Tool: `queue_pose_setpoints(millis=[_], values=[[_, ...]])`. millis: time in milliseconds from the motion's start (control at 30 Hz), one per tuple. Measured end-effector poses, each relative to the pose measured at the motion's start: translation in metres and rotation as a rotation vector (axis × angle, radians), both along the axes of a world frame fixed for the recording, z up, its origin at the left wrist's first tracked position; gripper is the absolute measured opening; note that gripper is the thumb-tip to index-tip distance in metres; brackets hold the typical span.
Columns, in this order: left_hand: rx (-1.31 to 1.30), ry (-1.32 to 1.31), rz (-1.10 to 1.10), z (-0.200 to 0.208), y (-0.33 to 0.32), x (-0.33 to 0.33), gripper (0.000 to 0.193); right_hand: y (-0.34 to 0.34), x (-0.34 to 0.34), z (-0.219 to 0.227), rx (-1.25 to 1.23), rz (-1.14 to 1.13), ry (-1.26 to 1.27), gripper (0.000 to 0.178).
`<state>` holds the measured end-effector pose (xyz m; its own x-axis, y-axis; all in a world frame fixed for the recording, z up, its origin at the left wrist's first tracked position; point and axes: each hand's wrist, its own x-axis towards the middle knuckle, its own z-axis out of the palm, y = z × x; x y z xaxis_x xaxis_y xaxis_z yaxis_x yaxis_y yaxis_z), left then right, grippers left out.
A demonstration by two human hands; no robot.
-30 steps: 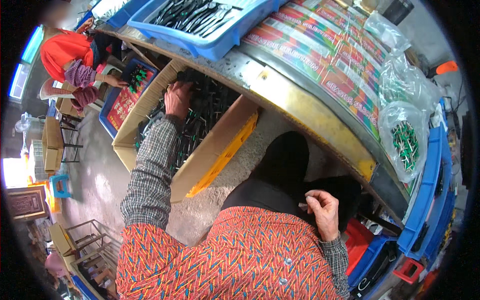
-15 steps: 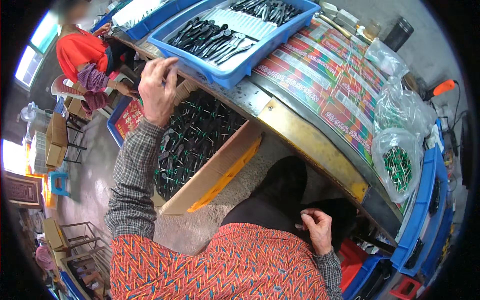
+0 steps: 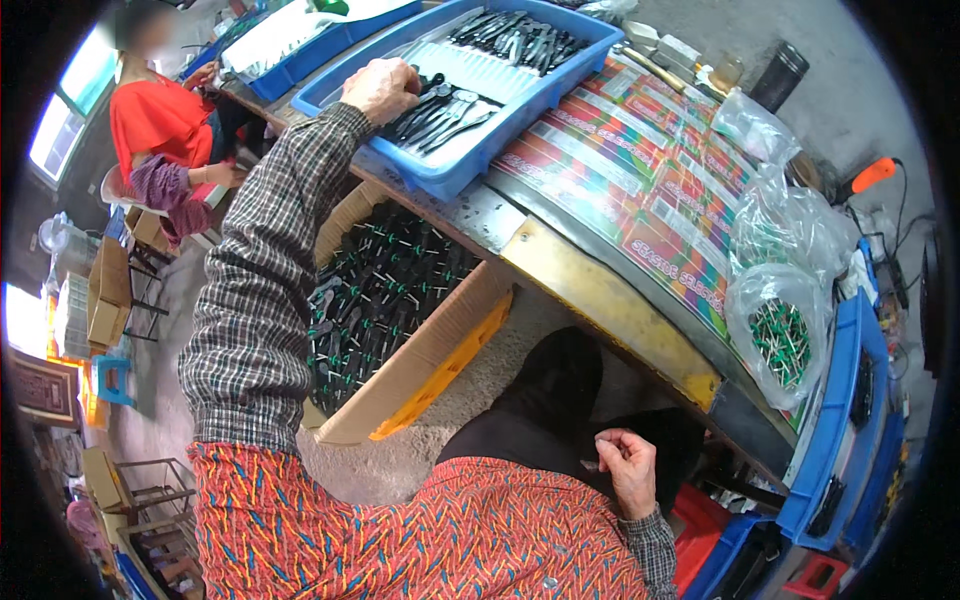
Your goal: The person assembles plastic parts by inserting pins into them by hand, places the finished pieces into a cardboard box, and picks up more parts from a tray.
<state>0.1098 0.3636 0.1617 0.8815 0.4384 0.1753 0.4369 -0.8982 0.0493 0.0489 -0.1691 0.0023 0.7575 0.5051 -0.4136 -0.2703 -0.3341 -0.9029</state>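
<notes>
My left hand (image 3: 381, 91) reaches over the near left part of a blue plastic tray (image 3: 440, 182), its fingers curled down at a pile of black long-handled tools (image 3: 440, 118) that look like pliers. Its fingertips are mostly hidden, so what they hold, if anything, does not show. A second pile of black tools (image 3: 518, 42) lies at the tray's far end, past a white ribbed strip. Low over my lap is my right hand (image 3: 630, 472), fingers bent in toward the thumb; anything between them is too small to make out.
Below the table edge stands a cardboard box (image 3: 405, 370) full of black pieces with green-and-white sticks. Printed sheets (image 3: 640, 170) cover the tabletop; a clear bag of green pieces (image 3: 780, 340) lies at right. A person in red (image 3: 165, 120) sits at far left.
My left hand has moved up and right, from beside the tray's near left corner to the black tools inside it. My right hand stays over my lap.
</notes>
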Motion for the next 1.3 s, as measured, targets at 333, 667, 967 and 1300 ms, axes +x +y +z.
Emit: queue_pose_setpoints(millis=[333,667,967,1300], values=[[0.024,0.01,-0.183,-0.013,0.01,0.014,0.021,-0.003,0.002,-0.004,-0.021,0.042,-0.058,0.019],[-0.115,-0.168,-0.256,-0.009,-0.006,0.009,0.021,-0.022,0.022,0.081,-0.05,0.024,-0.445,0.015],[-0.291,-0.49,-0.226,-0.014,-0.008,0.0,0.018,-0.06,0.08,0.126,-0.332,-0.305,-1.035,0.012],[-0.669,-0.739,-0.41,-0.001,-0.078,-0.032,0.019,-0.072,0.143,0.109,-0.644,-0.291,-1.389,0.018]])
